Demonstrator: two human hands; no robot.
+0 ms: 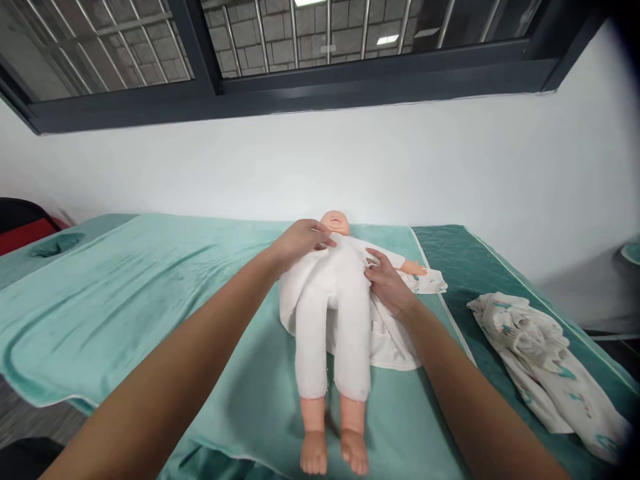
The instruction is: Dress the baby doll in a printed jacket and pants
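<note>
A baby doll (334, 313) lies on its back on a green towel (150, 300), head toward the wall and bare feet toward me. It wears a white garment (327, 293). My left hand (300, 241) rests on the doll's chest near the neck, fingers pinched on the garment's upper edge. My right hand (386, 283) lies on the doll's side at the waist, fingers closed on the garment's fabric. The doll's bare arm (414, 269) sticks out to the right over a patterned cloth.
A crumpled white cloth with green print (543, 360) lies on the dark green quilted mat (480, 267) at the right. A white wall and dark window frame stand behind the bed. A red-and-black object (23, 227) sits at the far left.
</note>
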